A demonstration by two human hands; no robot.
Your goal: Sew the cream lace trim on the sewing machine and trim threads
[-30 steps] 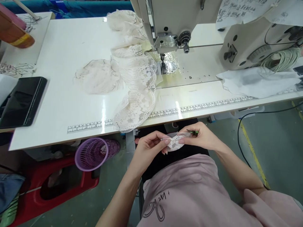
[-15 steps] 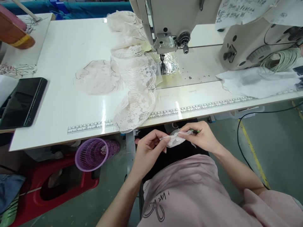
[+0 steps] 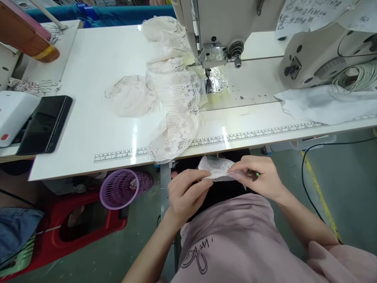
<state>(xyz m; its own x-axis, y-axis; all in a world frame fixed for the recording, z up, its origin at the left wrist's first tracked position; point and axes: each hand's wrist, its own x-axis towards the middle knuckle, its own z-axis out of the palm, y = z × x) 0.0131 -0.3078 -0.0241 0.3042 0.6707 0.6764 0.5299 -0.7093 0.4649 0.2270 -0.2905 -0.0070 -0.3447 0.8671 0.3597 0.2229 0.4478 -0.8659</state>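
Between my hands, just off the table's front edge and over my lap, is a small piece of white lace fabric (image 3: 218,167). My left hand (image 3: 188,192) pinches its left end between thumb and fingers. My right hand (image 3: 259,175) grips the right end with thumb and forefinger. A small dark tool with green on it (image 3: 255,175) is tucked in that same hand; most of it is hidden, so its kind is unclear. More cream lace fabric (image 3: 176,102) lies gathered on the table, its scalloped edge close to the sewing machine's presser foot (image 3: 208,80).
The sewing machine (image 3: 224,23) stands at the back of the white table (image 3: 85,98); a printed ruler (image 3: 259,131) runs along the front edge. A black phone-like device (image 3: 45,125) lies at left. Below are a purple basket (image 3: 118,192) and a red stool (image 3: 85,232). White cloth (image 3: 326,104) lies at right.
The lace piece between my hands is now spread wider, with more of it standing up behind my fingers. My hands have shifted slightly apart, and the view has turned a little left.
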